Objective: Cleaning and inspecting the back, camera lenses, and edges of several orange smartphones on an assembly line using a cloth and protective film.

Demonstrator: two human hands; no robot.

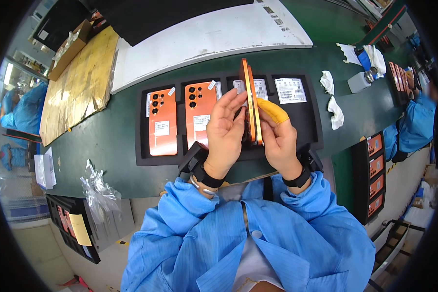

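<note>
An orange smartphone [250, 107] stands edge-on between my hands, above a black tray. Two thin layers show along its side; I cannot tell whether the second is another phone. My left hand [226, 131] is cupped against its left side, thumb and fingertips at the phone. From the right, my right hand [281, 141] grips it, with yellow covers [273, 111] on some fingers. Left of my hands, two orange phones, one at the far left [162, 141] and one beside it [193, 100], lie camera side up in the black tray [309, 131]. Each bears a white label.
A label sheet [290, 91] lies in the tray's right compartment. Crumpled white wipes [335, 112] and a squat bottle [360, 82] stand to the right. Clear plastic film [101, 190] is at the left edge. Another phone tray [370, 175] sits lower right, near a blue-sleeved co-worker [416, 121].
</note>
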